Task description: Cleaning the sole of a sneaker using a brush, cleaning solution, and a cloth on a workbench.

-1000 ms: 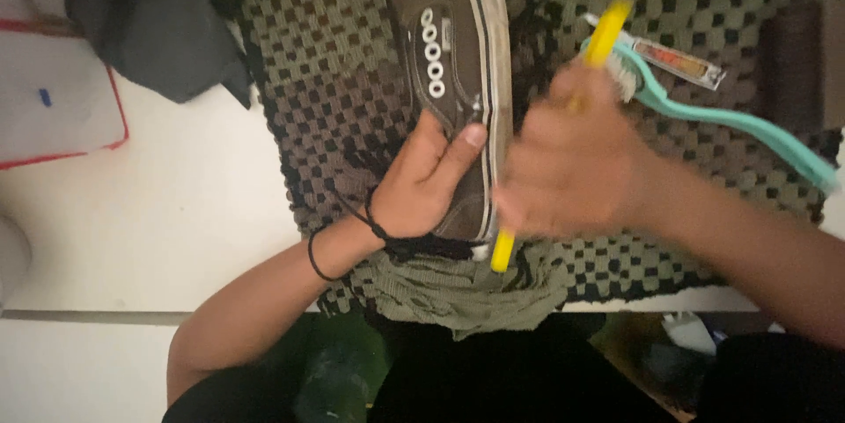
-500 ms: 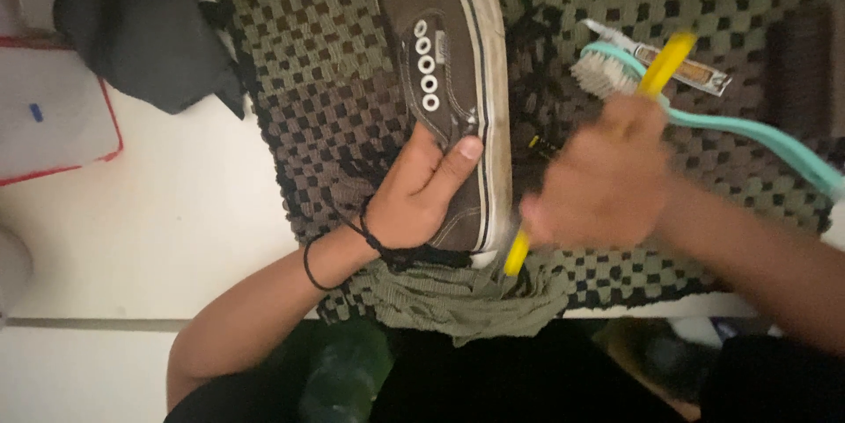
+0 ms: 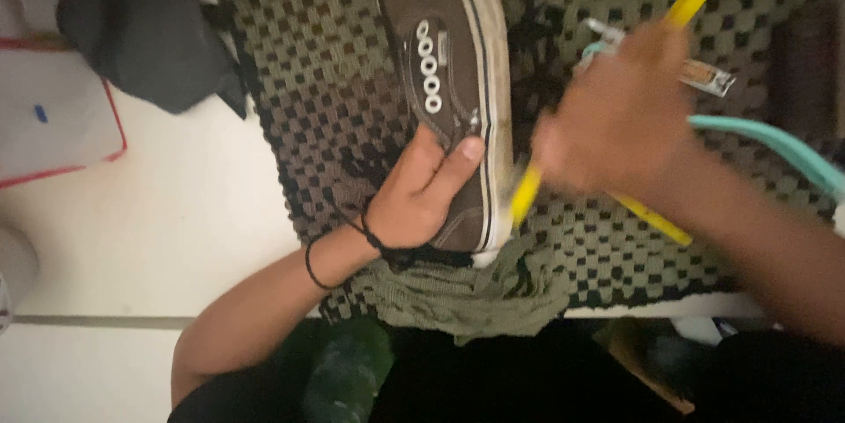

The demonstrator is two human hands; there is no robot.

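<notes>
Left hand (image 3: 414, 203) fingers clamped on brown shoe (image 3: 449, 80); right hand (image 3: 616, 119) gripping yellow brush (image 3: 526, 194) at 3 o'clock. Best kept short, firm strokes along white sole.

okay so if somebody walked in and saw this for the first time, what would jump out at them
A brown canvas shoe with white eyelets and a white rubber sole lies on its side mid-frame on a green and black checkered knitted mat, pinned at the heel by the left hand. Just right of the sole, the blurred right hand grips a yellow plastic brush handle, with a teal brush handle lying behind it.
</notes>
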